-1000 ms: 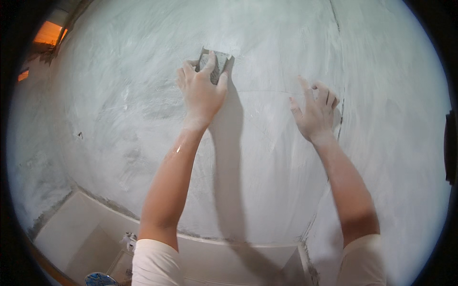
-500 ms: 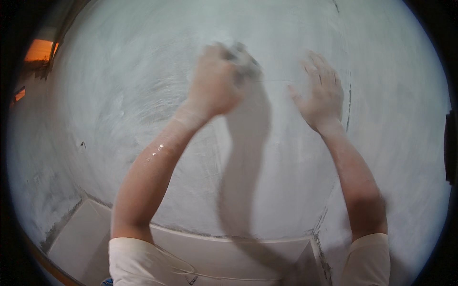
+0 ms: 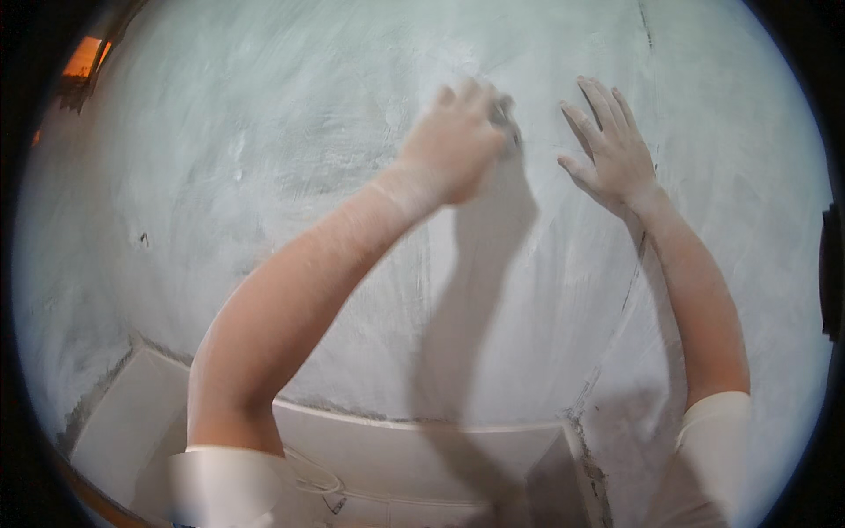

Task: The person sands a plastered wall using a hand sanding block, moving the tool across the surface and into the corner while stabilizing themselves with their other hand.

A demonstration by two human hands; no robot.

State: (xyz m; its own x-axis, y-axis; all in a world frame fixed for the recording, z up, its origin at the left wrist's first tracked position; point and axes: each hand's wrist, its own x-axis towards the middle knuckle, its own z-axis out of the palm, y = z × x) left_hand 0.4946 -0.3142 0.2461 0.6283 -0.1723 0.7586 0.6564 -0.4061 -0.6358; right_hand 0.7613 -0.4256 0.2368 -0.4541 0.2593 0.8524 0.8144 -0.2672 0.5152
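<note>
A small grey pad (image 3: 506, 123) with a darker edge is gripped in my left hand (image 3: 456, 143) and held against the pale plastered wall (image 3: 304, 163). Most of it is covered by my fingers, and blur hides its exact kind. My right hand (image 3: 613, 151) has its fingers spread, holding nothing, close to the wall by a dark vertical seam; whether its palm touches cannot be made out. Whitish dust coats both hands and wrists. Below the left hand, an arm's shadow runs down the wall.
Darker grey, streaky patches mark the wall left of the pad. A pale ledge (image 3: 396, 458) with a rough joint runs along the bottom, a loose thin cord (image 3: 317, 480) hanging in front. Orange light shows through an opening (image 3: 84, 57) at upper left. A dark object (image 3: 830, 273) stands at the right edge.
My left hand has moved right across the wall with the pad, closer to my right hand. The right hand has shifted slightly right and its fingers are spread wider. The view has shifted a little.
</note>
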